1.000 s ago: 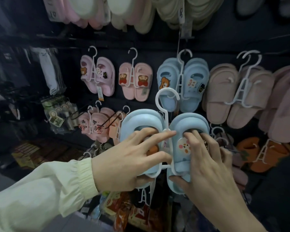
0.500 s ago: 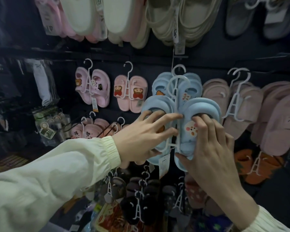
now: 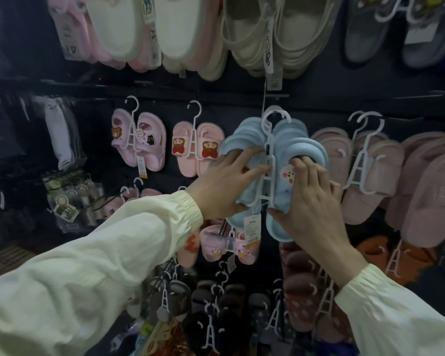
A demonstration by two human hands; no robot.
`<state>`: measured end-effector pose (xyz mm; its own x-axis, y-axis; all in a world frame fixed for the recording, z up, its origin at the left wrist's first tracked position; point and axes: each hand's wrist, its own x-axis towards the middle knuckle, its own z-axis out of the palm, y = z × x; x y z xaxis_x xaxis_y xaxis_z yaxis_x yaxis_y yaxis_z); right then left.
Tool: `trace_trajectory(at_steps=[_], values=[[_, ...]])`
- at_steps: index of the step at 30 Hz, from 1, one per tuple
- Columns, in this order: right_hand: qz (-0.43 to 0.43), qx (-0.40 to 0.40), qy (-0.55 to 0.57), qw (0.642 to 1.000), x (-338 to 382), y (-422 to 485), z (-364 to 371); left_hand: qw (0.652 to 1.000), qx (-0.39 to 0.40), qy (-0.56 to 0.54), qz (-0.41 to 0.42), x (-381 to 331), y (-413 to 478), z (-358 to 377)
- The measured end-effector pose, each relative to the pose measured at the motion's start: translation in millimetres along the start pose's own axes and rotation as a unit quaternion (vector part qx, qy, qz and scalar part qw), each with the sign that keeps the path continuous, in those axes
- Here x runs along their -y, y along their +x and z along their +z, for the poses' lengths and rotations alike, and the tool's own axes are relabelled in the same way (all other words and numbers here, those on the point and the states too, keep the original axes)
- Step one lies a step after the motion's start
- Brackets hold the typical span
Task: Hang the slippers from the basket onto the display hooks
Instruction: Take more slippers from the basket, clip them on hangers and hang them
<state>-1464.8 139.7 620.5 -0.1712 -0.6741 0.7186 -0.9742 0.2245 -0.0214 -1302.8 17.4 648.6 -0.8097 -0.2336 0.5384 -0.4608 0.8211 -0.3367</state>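
Your left hand (image 3: 224, 183) curls its fingers round the left slipper of the blue pair (image 3: 280, 195), and your right hand (image 3: 311, 201) round the right one. The pair rests against other blue slippers (image 3: 242, 134) mid-wall on the display (image 3: 216, 104), between pink slippers (image 3: 198, 150) and beige slippers (image 3: 370, 163).

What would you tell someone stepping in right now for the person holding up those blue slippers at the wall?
Left grip: bare hand, fingers across the left slipper of the blue pair, thumb beneath.
Right grip: fingers curled into the right slipper's opening, thumb beneath.
The pair's white hanger is up against the hung blue slippers; whether its hook has caught the display hook is unclear.
Done: the pair is up at the wall.
Left: check it hangs, let go, fetch the next pair; the basket is out of view.
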Motion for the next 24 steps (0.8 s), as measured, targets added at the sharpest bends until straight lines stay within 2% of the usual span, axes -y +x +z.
trace_trajectory(at_steps=[14, 24], values=[[-0.008, 0.001, -0.045, 0.999, -8.6, 31.6, 61.0, 1.0, 0.009, 0.016, -0.014, 17.4, 18.8, 47.1], [0.028, 0.033, -0.055, 0.998, -12.4, 54.6, 93.0, 0.997, 0.026, 0.054, -0.055, 15.9, 39.4, 72.4]])
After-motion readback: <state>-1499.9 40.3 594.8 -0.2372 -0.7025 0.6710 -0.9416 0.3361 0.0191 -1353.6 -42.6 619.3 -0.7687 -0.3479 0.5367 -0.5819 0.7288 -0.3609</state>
